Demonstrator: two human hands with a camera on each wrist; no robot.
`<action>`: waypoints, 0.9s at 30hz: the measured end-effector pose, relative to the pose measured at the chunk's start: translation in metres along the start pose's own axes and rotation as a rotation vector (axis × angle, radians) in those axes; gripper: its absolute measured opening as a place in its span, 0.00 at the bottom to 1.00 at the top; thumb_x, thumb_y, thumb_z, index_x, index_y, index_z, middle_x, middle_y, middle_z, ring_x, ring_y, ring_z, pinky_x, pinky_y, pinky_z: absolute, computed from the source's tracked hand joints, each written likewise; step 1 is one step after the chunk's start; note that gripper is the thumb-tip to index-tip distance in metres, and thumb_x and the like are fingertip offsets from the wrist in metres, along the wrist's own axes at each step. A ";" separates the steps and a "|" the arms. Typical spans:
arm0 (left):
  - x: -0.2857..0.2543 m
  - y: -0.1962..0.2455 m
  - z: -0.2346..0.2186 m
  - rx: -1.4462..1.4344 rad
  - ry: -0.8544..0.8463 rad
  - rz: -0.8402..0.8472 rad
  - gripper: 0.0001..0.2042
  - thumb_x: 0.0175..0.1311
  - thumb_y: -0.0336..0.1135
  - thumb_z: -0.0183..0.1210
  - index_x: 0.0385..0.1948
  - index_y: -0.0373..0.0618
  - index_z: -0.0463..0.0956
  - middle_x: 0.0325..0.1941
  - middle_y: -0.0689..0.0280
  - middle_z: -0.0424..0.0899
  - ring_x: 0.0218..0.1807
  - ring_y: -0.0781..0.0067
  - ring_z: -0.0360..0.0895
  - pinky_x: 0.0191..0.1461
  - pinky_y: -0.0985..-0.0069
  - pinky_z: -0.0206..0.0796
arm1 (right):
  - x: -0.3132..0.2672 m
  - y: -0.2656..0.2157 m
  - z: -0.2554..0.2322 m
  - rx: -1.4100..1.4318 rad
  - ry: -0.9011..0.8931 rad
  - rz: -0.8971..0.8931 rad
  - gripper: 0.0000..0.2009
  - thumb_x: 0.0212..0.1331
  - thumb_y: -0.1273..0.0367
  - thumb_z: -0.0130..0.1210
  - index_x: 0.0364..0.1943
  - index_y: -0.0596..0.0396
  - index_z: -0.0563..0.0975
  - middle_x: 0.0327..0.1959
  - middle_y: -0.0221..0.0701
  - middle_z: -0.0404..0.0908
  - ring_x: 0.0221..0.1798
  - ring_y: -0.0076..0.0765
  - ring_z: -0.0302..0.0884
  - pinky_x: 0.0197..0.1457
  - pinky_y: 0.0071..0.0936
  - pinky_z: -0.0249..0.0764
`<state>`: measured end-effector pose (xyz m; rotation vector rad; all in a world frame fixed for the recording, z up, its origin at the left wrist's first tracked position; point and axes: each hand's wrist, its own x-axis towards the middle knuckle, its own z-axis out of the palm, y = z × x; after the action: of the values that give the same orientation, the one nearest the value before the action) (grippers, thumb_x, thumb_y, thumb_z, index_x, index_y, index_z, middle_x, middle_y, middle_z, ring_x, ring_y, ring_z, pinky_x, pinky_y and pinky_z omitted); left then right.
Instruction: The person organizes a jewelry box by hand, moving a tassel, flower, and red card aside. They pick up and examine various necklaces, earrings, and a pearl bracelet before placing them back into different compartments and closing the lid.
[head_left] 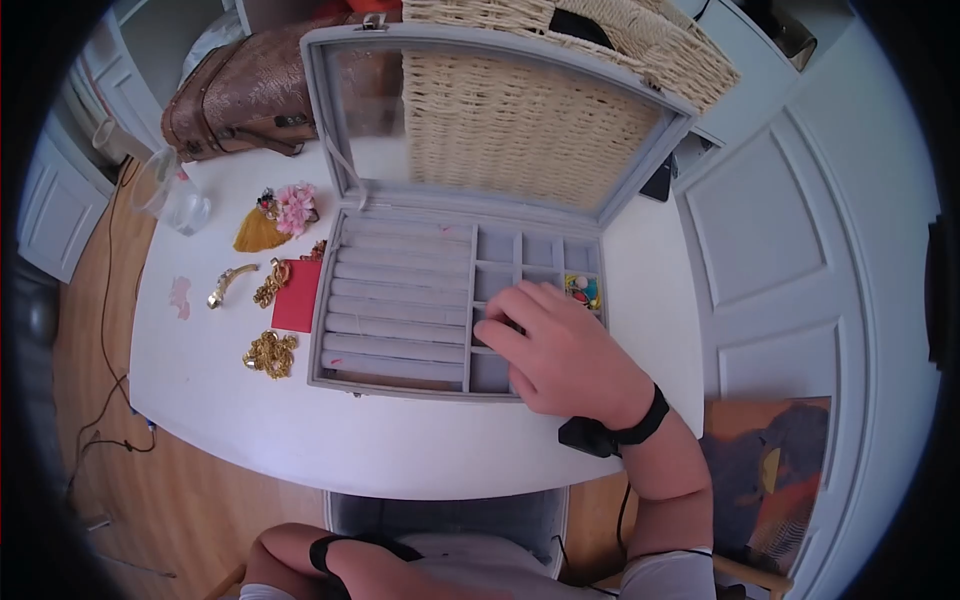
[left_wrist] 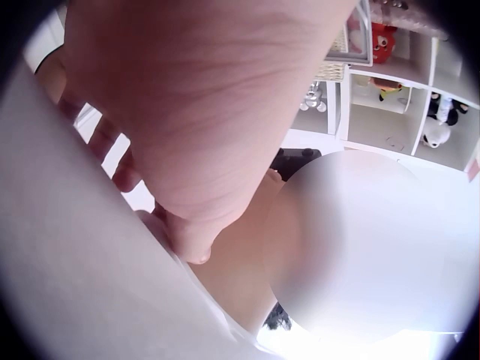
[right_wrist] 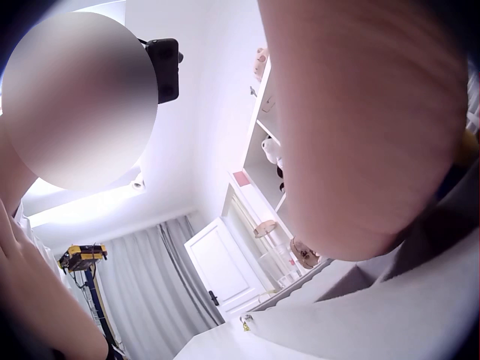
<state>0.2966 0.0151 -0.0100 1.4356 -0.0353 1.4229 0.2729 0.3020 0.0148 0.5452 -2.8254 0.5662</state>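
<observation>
A grey jewellery box (head_left: 395, 390) stands on the white table with its glass lid raised. The right hand (head_left: 560, 350) reaches over its small compartments, fingers bent down into one near the middle; a small dark bit shows beneath them, and whether they pinch it is hidden. Close behind the knuckles, colourful jewellery (head_left: 582, 291) lies in a right-hand compartment. Padded ring rolls (head_left: 400, 290) fill the left side. In the right wrist view the right hand (right_wrist: 375, 135) hangs over grey dividers (right_wrist: 349, 281). The left hand (left_wrist: 180, 112) rests against the body, fingers loosely bent, holding nothing visible.
Left of the box lie gold chains (head_left: 270, 354), a gold bracelet (head_left: 232, 285), a red packet (head_left: 297, 296), a pink flower ornament (head_left: 296, 208) with a yellow tassel, and a clear cup (head_left: 186, 208). Behind are a brown case (head_left: 260, 90) and a woven basket (head_left: 640, 40).
</observation>
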 end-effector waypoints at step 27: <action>0.005 0.001 -0.003 0.048 -0.018 -0.023 0.20 0.79 0.58 0.62 0.54 0.54 0.87 0.68 0.47 0.73 0.65 0.39 0.68 0.68 0.40 0.61 | -0.004 -0.003 0.000 -0.101 -0.005 -0.057 0.13 0.53 0.78 0.60 0.45 0.58 0.82 0.45 0.35 0.77 0.51 0.43 0.75 0.57 0.33 0.78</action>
<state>0.2954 0.0199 -0.0070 1.4833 0.0038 1.4010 0.2781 0.3006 0.0149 0.6067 -2.8145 0.4098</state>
